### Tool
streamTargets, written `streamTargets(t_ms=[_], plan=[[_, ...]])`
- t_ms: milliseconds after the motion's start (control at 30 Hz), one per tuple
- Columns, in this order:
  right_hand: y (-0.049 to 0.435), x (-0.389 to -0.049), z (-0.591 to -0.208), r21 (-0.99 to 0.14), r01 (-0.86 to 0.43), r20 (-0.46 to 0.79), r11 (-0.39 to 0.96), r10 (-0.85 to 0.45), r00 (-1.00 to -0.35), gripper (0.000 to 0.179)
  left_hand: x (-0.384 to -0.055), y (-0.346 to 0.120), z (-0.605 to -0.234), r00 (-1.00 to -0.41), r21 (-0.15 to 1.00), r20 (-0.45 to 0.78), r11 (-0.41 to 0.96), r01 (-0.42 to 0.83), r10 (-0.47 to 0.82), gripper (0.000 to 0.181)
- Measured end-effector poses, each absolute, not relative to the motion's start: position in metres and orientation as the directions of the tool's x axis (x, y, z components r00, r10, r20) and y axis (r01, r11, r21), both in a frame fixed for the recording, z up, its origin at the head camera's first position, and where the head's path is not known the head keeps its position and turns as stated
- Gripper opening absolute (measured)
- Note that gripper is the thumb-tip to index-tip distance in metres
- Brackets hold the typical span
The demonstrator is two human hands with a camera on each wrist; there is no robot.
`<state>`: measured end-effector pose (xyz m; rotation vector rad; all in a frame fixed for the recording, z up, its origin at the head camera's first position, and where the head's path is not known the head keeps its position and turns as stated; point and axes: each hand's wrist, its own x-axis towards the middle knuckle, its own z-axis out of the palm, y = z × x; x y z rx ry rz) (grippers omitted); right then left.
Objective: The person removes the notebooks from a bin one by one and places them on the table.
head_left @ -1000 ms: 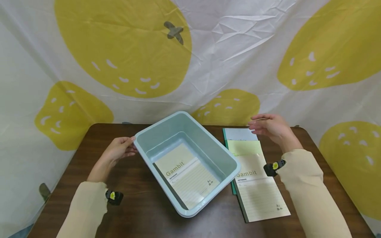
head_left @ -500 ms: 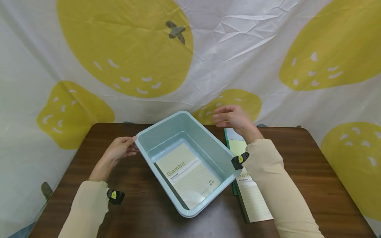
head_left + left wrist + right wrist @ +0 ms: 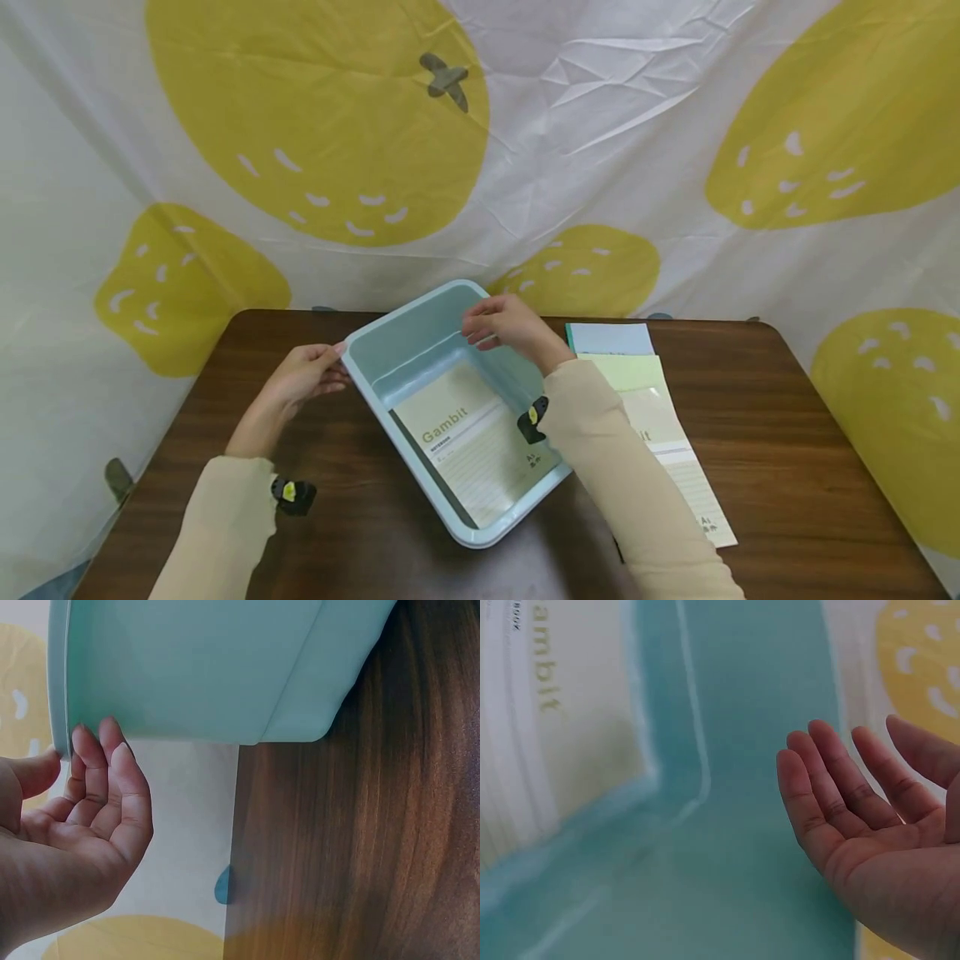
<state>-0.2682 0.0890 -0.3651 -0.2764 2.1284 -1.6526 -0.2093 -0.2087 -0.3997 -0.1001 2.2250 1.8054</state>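
Note:
A pale blue plastic basin (image 3: pixel 405 329) stands at an angle on the table, with a cream Gambit notebook (image 3: pixel 465 442) lying flat on its bottom. At the basin's left corner my left hand (image 3: pixel 302 375) pinches the rim, thumb on the outer edge and fingers under it, as the left wrist view shows. My right hand (image 3: pixel 510 327) hangs over the far right part of the basin. Its fingers (image 3: pixel 804 799) are loosely bent and hold nothing. The right forearm covers part of the basin's right rim.
Right of the basin, several notebooks (image 3: pixel 678 417) lie overlapped on the dark wooden table (image 3: pixel 787 433), partly hidden by the right sleeve. A white cloth with yellow fruit prints (image 3: pixel 600 167) hangs behind the table's back edge.
My right hand has moved left from above the notebooks to over the basin, dipping lower at the end. The left hand keeps its grip on the rim, and the basin stays put.

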Motion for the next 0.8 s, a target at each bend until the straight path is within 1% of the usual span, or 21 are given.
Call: streamTargets(t_ms=[100, 200, 667, 800], plan=[[0.08, -0.271, -0.376, -0.946, 0.147, -0.259, 0.288, -0.402, -0.878, 0.027, -0.209, -0.209, -0.399, -0.96, 0.949, -0.255, 0.221, -0.225, 0.118, 0.037], [0.073, -0.275, -0.385, -0.931, 0.178, -0.295, 0.32, -0.368, -0.882, 0.029, -0.209, -0.209, -0.399, -0.96, 0.95, -0.256, 0.216, -0.226, 0.118, 0.037], [0.064, -0.27, -0.418, -0.872, 0.231, -0.371, 0.431, -0.276, -0.887, 0.029, -0.208, -0.21, -0.399, -0.959, 0.946, -0.263, 0.221, -0.235, 0.109, 0.037], [0.062, -0.268, -0.425, -0.848, 0.236, -0.374, 0.474, -0.22, -0.901, 0.027, -0.208, -0.212, -0.399, -0.96, 0.946, -0.261, 0.225, -0.234, 0.101, 0.036]])
